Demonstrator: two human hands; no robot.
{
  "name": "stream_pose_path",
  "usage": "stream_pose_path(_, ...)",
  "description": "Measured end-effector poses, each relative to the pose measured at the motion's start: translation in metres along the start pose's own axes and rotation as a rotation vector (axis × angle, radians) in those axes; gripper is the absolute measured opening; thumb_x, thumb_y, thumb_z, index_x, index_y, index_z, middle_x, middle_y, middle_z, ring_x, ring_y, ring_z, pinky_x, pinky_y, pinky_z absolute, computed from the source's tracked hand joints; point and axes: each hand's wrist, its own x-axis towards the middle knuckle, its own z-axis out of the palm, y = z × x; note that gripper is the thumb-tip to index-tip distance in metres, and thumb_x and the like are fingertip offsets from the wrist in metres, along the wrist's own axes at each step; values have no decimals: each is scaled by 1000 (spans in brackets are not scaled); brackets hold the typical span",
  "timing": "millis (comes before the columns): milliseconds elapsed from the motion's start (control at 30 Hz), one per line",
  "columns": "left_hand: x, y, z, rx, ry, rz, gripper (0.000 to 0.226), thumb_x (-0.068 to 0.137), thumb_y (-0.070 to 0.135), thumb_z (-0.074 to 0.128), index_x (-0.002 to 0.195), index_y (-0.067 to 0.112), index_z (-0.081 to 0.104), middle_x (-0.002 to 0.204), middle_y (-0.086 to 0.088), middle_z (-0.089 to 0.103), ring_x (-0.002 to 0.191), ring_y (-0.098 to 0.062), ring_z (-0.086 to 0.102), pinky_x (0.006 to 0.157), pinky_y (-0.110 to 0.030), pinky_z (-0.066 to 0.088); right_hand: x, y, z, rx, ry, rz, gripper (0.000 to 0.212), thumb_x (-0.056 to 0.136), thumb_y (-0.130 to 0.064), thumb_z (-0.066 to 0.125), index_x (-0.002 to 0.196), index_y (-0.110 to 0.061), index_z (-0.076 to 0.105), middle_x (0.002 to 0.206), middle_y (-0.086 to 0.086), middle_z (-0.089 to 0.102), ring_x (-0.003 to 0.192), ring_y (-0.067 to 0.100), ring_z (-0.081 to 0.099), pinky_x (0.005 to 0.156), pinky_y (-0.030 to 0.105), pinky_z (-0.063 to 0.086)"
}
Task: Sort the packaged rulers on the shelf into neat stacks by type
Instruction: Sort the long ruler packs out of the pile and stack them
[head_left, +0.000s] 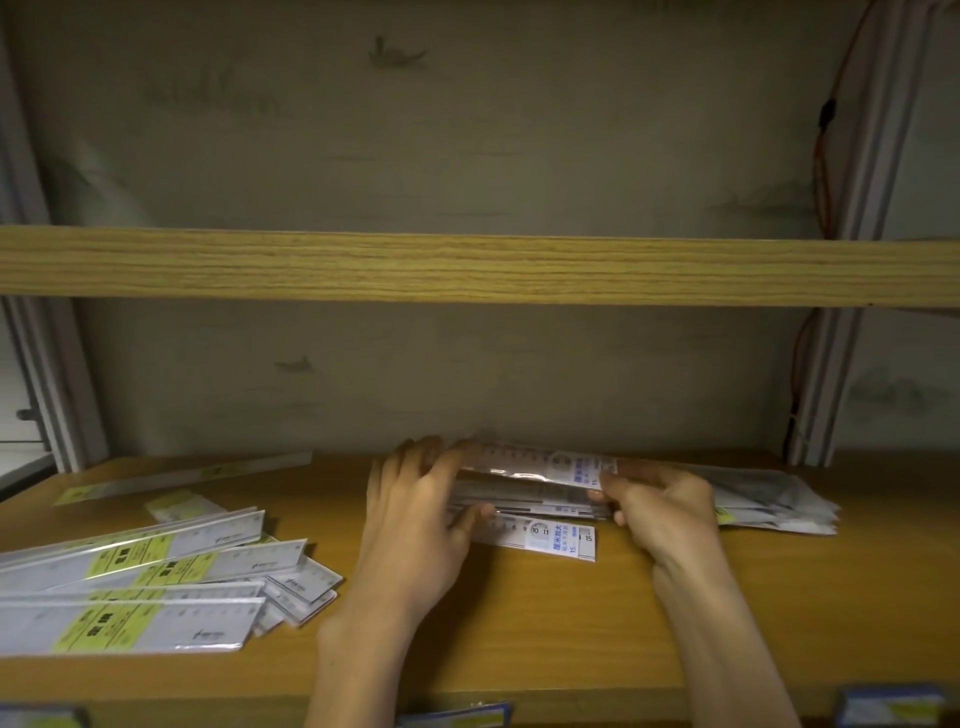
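1. A person's two bare hands work at a small stack of blue-labelled packaged rulers (524, 488) lying near the middle of a wooden shelf (571, 613), close to the back wall.
2. The left hand (415, 514) lies against the stack's left end, fingers curved over the top pack and thumb pressed to the front edge; its grip is closed round the bundle.
3. The right hand (660, 509) meets the stack's right end, thumb and fingers pinching the label end of the uppermost pack, so this grip too is clamped on the rulers.
4. One blue-labelled ruler (550, 538) lies flat on the shelf just in front of the stack, its printed end pointing right, between the two hands.
5. To the left, well apart from the hands, a loose pile of longer yellow-labelled rulers (145, 587) is fanned out at varying angles near the shelf's front edge.
6. A single long pack (197, 475) rests behind that pile, near the wall.
7. At the right, just beyond the right hand, a heap of clear sleeves (769, 499) lies flat; their contents cannot be made out.
8. An upper shelf board (467, 267) crosses the view above, and an orange cable (821, 156) runs down the right-hand upright.
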Motion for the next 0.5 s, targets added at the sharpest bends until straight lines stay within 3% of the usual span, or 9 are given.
stream_pose_path(67,-2,-3,-2,5,-10,-14,50,88,46,60,135,36,45,145,8,37,135,-15,25,112,-32,22,3,4,1,-17,36,15,12,87,-7,68,92,-17,61,79,3,68,81,20,66,81,37,55)
stream_pose_path(100,-2,-4,-3,4,-23,-19,47,88,46,60,133,36,48,143,9,40,133,-15,28,111,-32,24,4,5,2,-32,44,19,12,87,-8,69,92,-15,61,79,4,68,80,20,66,79,37,55)
stream_pose_path(233,-6,-3,-4,-28,-89,-30,42,88,47,59,128,37,52,135,9,48,127,-15,36,106,-35,31,5,9,10,-152,64,-1,10,86,-6,69,92,-8,61,73,2,61,64,14,59,51,24,45)
stream_pose_path(367,-9,-5,-6,-33,-124,-61,40,90,48,57,129,38,52,136,10,46,131,-14,33,105,-30,28,6,16,18,-281,70,-27,20,84,-10,71,73,-21,59,77,2,64,76,23,64,74,41,57)
stream_pose_path(500,-11,-6,-9,-41,-129,-67,38,90,47,56,127,39,53,135,12,47,130,-12,33,105,-29,28,6,21,21,-368,86,-81,12,86,-25,71,92,-17,64,84,2,65,81,21,60,70,31,47)
